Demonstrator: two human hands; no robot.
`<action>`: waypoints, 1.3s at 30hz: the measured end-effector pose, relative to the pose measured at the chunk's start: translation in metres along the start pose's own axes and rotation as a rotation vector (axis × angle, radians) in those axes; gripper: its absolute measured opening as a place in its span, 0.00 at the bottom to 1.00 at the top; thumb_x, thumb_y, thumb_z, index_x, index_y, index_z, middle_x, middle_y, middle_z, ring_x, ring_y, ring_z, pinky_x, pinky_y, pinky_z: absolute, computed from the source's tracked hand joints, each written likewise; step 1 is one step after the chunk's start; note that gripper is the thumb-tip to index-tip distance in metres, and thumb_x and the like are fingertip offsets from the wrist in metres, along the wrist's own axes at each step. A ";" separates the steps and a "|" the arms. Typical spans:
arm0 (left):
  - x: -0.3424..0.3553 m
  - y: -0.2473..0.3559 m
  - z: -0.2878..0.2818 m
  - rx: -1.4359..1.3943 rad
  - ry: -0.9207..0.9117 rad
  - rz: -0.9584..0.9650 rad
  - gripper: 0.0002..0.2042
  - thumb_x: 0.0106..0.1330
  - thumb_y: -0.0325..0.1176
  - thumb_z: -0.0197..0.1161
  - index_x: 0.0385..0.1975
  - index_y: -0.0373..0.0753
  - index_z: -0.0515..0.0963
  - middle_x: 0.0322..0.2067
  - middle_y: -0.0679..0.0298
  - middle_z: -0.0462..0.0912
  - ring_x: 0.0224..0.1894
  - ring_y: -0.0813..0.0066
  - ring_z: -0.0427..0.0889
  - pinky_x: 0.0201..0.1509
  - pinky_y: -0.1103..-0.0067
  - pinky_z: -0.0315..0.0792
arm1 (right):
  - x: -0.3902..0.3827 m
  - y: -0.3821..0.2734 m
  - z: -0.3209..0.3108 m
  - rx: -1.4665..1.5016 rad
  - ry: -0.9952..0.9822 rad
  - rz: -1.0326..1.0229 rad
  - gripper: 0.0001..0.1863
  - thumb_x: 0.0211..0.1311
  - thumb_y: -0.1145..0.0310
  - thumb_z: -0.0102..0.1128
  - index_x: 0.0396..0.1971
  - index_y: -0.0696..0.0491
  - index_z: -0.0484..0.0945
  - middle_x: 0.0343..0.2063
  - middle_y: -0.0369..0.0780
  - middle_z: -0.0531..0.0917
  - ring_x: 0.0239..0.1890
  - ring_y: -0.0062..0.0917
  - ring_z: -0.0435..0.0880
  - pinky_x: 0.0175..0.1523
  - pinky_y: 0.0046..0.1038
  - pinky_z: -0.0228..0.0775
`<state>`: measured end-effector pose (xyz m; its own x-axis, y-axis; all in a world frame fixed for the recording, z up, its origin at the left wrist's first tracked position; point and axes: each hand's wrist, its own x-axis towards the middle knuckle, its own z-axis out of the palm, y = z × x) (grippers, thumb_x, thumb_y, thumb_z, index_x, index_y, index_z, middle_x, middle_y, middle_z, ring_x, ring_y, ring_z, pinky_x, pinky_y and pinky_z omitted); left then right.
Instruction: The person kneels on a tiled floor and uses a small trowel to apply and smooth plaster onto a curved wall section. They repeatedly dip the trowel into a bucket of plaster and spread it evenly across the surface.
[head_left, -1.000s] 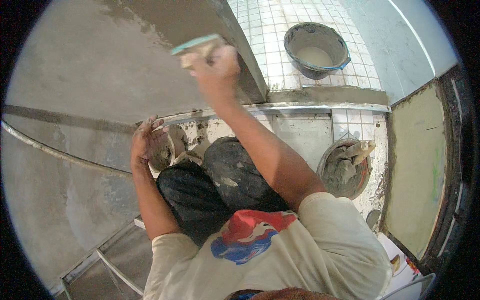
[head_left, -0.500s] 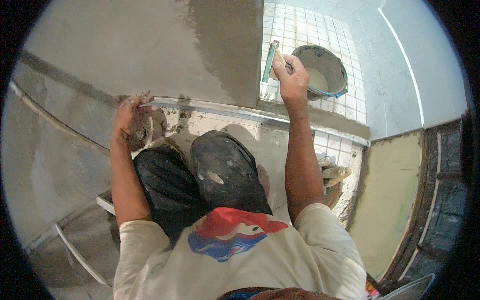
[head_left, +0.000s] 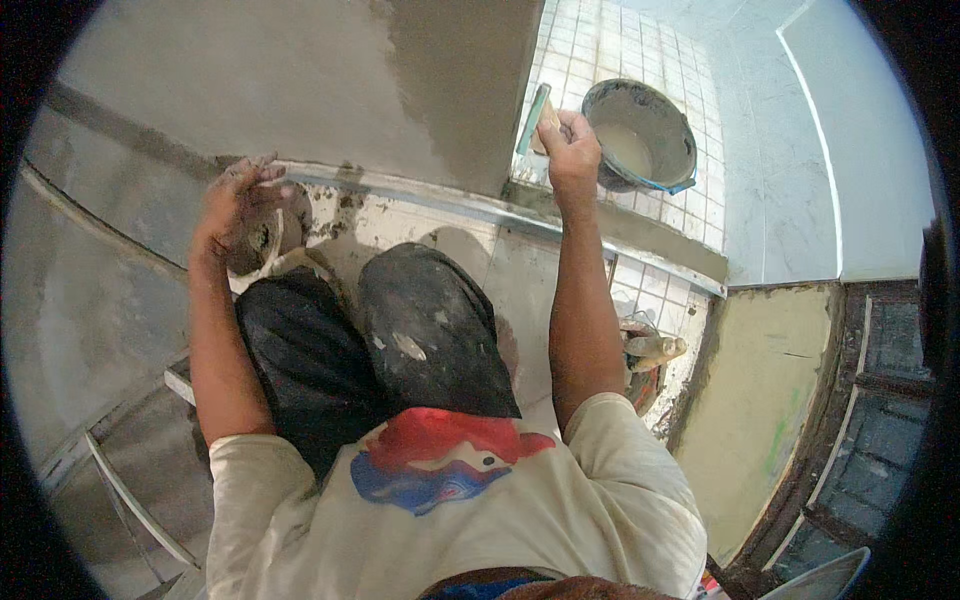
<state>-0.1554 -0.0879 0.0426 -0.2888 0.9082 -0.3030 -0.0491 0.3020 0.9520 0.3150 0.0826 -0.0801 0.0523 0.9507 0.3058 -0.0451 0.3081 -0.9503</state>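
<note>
In my right hand (head_left: 575, 150) is a hand float (head_left: 536, 120) with a thin green plate and a tan grip. I hold it on edge beside the end of the grey plastered wall (head_left: 450, 90), left of a mortar-smeared bucket (head_left: 640, 135). Whether the green plate touches the wall I cannot tell. My left hand (head_left: 240, 205) is near the wall's foot, fingers stretched out and apart. It hovers by the left end of a long pale metal strip (head_left: 450, 200), above a round mortar-stained container (head_left: 285, 225) that it partly hides.
Murky water stands in the bucket, on white tiles (head_left: 560, 50). A low ledge (head_left: 650, 240) runs along the strip. A trowel-like tool with a worn handle (head_left: 655, 350) lies right of my knees. A yellowish panel (head_left: 760, 400) stands at right. A hose or pipe (head_left: 100, 230) curves at left.
My left hand has lifted slightly off the strip's end and moved left. My right hand has shifted a little left with the float. The whole view has shifted slightly.
</note>
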 end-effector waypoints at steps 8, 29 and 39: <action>0.007 0.006 0.018 0.029 -0.046 -0.035 0.25 0.85 0.41 0.56 0.72 0.30 0.71 0.63 0.47 0.81 0.54 0.54 0.88 0.62 0.59 0.83 | -0.002 0.069 -0.009 -0.231 -0.010 0.052 0.17 0.73 0.65 0.70 0.51 0.63 0.84 0.35 0.38 0.89 0.35 0.18 0.84 0.42 0.24 0.76; 0.012 0.005 0.006 0.068 -0.062 -0.049 0.29 0.85 0.46 0.55 0.75 0.32 0.69 0.67 0.49 0.80 0.58 0.54 0.87 0.65 0.60 0.80 | -0.032 0.132 -0.002 -0.646 0.007 0.151 0.19 0.67 0.60 0.71 0.47 0.61 0.85 0.37 0.45 0.89 0.38 0.27 0.89 0.43 0.34 0.81; 0.039 -0.010 -0.030 0.362 -0.254 0.034 0.29 0.83 0.51 0.55 0.74 0.36 0.73 0.69 0.54 0.80 0.65 0.56 0.84 0.72 0.60 0.75 | -0.101 -0.086 -0.130 -0.136 -0.038 0.358 0.20 0.78 0.52 0.60 0.46 0.54 0.88 0.25 0.35 0.82 0.25 0.18 0.80 0.28 0.26 0.73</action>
<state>-0.1944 -0.0646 0.0224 -0.0380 0.9482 -0.3155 0.3076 0.3115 0.8991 0.4435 -0.0443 -0.0370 0.0203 0.9987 -0.0472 0.0793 -0.0486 -0.9957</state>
